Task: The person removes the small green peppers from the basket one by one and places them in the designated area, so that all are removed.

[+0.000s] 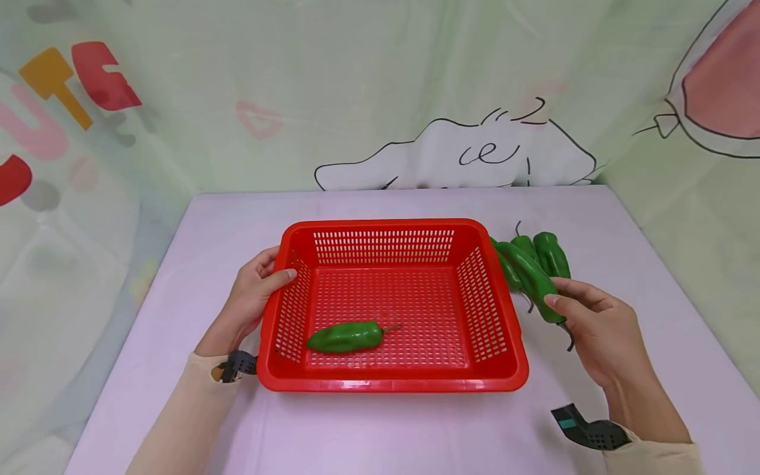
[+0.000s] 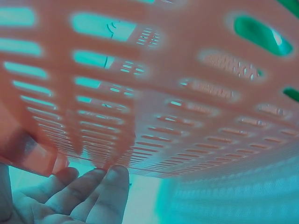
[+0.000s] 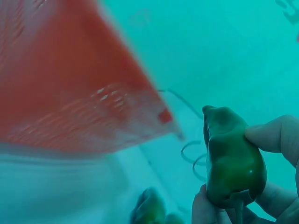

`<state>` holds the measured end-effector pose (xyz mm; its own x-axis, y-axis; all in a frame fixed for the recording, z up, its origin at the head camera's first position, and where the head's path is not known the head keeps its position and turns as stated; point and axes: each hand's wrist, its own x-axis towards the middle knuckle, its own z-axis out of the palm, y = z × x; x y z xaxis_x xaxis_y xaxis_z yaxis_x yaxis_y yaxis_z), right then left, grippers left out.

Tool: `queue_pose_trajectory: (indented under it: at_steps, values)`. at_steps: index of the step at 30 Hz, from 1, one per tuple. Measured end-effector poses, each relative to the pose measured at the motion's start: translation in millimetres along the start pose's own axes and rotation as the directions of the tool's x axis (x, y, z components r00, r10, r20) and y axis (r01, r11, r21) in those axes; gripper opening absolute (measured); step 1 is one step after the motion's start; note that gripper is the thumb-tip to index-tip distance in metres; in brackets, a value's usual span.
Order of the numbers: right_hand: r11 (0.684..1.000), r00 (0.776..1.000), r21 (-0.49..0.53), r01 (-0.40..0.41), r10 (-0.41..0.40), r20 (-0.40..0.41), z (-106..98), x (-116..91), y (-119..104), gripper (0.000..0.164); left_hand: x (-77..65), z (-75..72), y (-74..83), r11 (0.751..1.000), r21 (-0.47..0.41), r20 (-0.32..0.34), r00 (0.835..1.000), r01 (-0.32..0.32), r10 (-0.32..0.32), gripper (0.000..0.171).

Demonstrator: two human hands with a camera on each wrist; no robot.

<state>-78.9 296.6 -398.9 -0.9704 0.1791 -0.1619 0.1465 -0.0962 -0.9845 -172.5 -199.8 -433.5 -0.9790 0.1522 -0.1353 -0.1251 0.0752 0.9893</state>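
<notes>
My left hand [image 1: 252,293] grips the left rim of a red plastic basket [image 1: 392,384], thumb over the rim and fingers along the outside of the slotted wall. One green chili pepper [image 1: 347,337] lies on the basket floor near its front left, stem to the right. On the basket's right side, my right hand [image 1: 611,330] pinches another green pepper [image 1: 531,277] near its stem end between thumb and fingers. Its tip points up and left toward the basket's right rim; the right wrist view shows this pepper [image 3: 233,158] with the stem down.
Several more green peppers [image 1: 552,254] lie together on the table just right of the basket, partly behind the held one. A pale lilac cloth [image 1: 332,435] covers the table. A printed curtain [image 1: 380,86] hangs behind it and along the sides.
</notes>
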Motion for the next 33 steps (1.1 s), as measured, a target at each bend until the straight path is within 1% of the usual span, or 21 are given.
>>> queue_pose_trajectory:
  at_steps: [4, 8, 13, 19, 22, 24, 26, 29, 31, 33]
  values:
    - [0.999, 0.998, 0.010, -0.047, 0.047, -0.039, -5.8, -3.1, 16.5, 0.021, -0.5, -0.1, 0.1, 1.000, 0.002, -0.005, 1.000, 0.000, 0.001, 0.058]
    - [0.995, 0.990, -0.021, -0.096, 0.093, -0.104, -9.2, -5.1, 32.0, 0.018, -1.1, 0.2, 0.3, 1.000, 0.003, -0.005, 1.000, -0.002, 0.002, 0.059]
    - [0.987, 0.976, -0.062, -0.149, 0.136, -0.172, -9.7, -5.9, 44.9, 0.014, -1.5, -0.1, 0.4, 1.000, 0.007, -0.005, 1.000, -0.006, 0.006, 0.059]
    - [0.963, 0.953, -0.153, -0.220, 0.179, -0.244, -7.1, -6.7, 55.6, 0.022, -1.4, -0.4, 0.4, 1.000, 0.009, -0.006, 1.000, -0.005, 0.005, 0.060]
    - [0.942, 0.940, -0.221, -0.254, 0.187, -0.286, -5.3, -7.0, 58.7, 0.028, -1.7, -0.2, 0.9, 1.000, 0.012, -0.008, 1.000, -0.002, 0.002, 0.060]
    - [0.921, 0.932, -0.275, -0.276, 0.186, -0.311, -3.7, -7.3, 59.4, 0.035, -1.9, 0.0, 1.1, 1.000, 0.015, -0.010, 1.000, 0.000, 0.000, 0.060]
    - [0.894, 0.926, -0.337, -0.295, 0.181, -0.331, -1.9, -7.8, 59.1, 0.043, -2.0, 0.2, 1.2, 1.000, 0.018, -0.012, 1.000, 0.001, -0.001, 0.061]
    - [0.843, 0.921, -0.434, -0.318, 0.166, -0.353, 1.0, -8.8, 58.0, 0.053, -2.0, 0.7, 0.9, 1.000, 0.019, -0.012, 1.000, 0.000, 0.000, 0.061]
    - [0.813, 0.918, -0.479, -0.331, 0.160, -0.363, 2.4, -9.5, 57.3, 0.056, -1.7, 1.1, 0.4, 1.000, 0.019, -0.010, 1.000, -0.001, 0.001, 0.062]
    - [0.794, 0.915, -0.503, -0.340, 0.155, -0.373, 3.8, -10.3, 56.7, 0.057, -1.4, 1.5, -0.1, 1.000, 0.017, -0.008, 1.000, -0.002, 0.002, 0.062]
